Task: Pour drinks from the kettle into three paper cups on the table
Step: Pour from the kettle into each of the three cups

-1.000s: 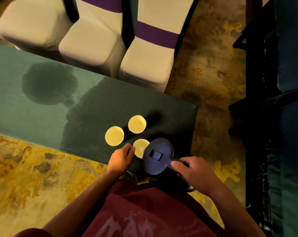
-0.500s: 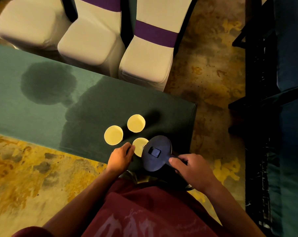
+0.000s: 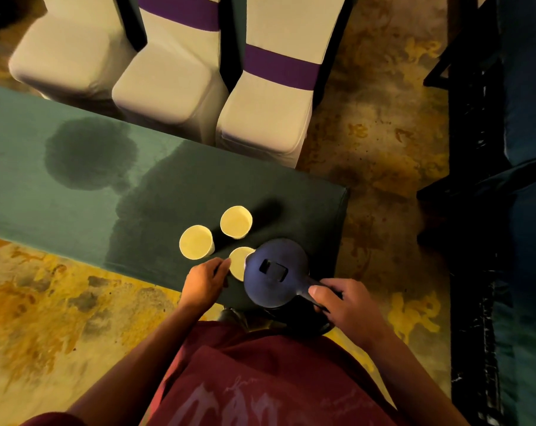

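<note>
Three pale paper cups stand close together near the right end of the green table (image 3: 76, 195): a left cup (image 3: 196, 242), a far cup (image 3: 236, 222) and a near cup (image 3: 239, 262). My left hand (image 3: 203, 282) holds the near cup's side with curled fingers. A dark kettle (image 3: 275, 272), seen from above by its lid, hangs over the near cup's right edge and hides part of it. My right hand (image 3: 345, 305) grips the kettle's handle. No stream of liquid is visible.
Dark wet patches (image 3: 90, 153) spread over the tablecloth left of and behind the cups. Three white-covered chairs (image 3: 260, 118) with purple bands stand behind the table. Dark furniture (image 3: 506, 210) lines the right side. Patterned yellow carpet lies below.
The kettle has shifted slightly towards the near cup and covers a bit more of its rim. Both hands keep their holds.
</note>
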A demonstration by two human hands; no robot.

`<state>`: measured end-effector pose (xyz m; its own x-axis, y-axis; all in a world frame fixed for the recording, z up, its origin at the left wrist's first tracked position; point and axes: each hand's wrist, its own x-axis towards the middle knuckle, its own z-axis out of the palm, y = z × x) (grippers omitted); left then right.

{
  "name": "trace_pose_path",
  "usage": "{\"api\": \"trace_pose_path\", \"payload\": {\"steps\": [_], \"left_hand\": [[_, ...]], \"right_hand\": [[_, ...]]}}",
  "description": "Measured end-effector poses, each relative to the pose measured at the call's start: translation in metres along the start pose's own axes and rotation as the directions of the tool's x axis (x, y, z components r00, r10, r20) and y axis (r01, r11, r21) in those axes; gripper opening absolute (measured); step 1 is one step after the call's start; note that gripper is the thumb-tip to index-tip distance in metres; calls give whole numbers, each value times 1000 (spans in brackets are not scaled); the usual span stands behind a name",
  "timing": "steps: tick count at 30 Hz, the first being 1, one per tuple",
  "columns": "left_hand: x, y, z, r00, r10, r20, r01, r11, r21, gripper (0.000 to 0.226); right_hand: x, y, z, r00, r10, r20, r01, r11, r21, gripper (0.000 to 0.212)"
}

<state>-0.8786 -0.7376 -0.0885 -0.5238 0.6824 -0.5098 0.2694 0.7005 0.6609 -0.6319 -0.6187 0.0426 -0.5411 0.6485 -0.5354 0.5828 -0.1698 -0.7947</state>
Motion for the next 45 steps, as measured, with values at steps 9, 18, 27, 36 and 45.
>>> {"api": "trace_pose_path", "payload": {"steps": [9, 18, 27, 36, 45], "left_hand": [[-14, 18, -21, 973, 104, -206, -81, 989, 121, 25], [51, 48, -64, 855, 449, -259, -316, 848, 425, 25], [105, 54, -65, 936, 351, 21, -302, 772, 559, 38], [106, 62, -59, 946, 315, 80, -313, 816, 486, 34], [112, 63, -64, 965, 257, -45, -224, 905, 362, 24]], "right_hand": [[14, 5, -28, 1000, -6, -7, 7, 992, 130, 55], [45, -13, -45, 998, 11, -63, 4, 973, 233, 27], [72, -24, -33, 991, 4, -136, 22, 982, 187, 35], [77, -28, -21, 982, 12, -187, 21, 984, 176, 33], [87, -37, -20, 994, -26, -109, 32, 998, 55, 42]]}}
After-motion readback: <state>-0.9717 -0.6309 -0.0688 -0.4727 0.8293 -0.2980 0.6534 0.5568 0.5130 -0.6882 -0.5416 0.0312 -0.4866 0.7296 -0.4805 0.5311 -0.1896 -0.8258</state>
